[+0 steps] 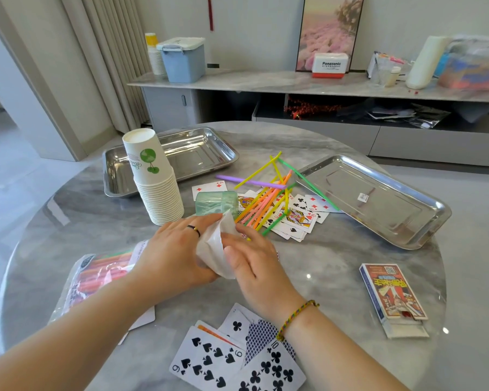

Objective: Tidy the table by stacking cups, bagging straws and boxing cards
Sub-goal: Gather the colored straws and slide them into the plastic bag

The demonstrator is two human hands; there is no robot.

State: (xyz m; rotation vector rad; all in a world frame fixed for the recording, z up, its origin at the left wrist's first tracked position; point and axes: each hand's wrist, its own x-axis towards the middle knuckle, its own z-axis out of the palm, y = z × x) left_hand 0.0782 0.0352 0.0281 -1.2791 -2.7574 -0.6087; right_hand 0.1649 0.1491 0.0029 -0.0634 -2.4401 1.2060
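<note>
My left hand (170,249) and my right hand (254,263) both grip a white paper cup (215,249) lying on its side between them at the table's middle. A tall stack of upside-down paper cups (156,182) stands behind my left hand. A green translucent cup (216,203) lies on its side next to the stack. Coloured straws (268,198) lie in a loose pile over playing cards (297,218). A plastic bag with straws (96,277) rests under my left forearm. More playing cards (232,359) are spread at the near edge. The card box (393,294) lies at the right.
Two steel trays sit on the round marble table (322,266): one tray (198,153) at the back left, another tray (376,198) at the right. A low cabinet (266,83) with a blue bin, a tissue box and clutter stands behind the table.
</note>
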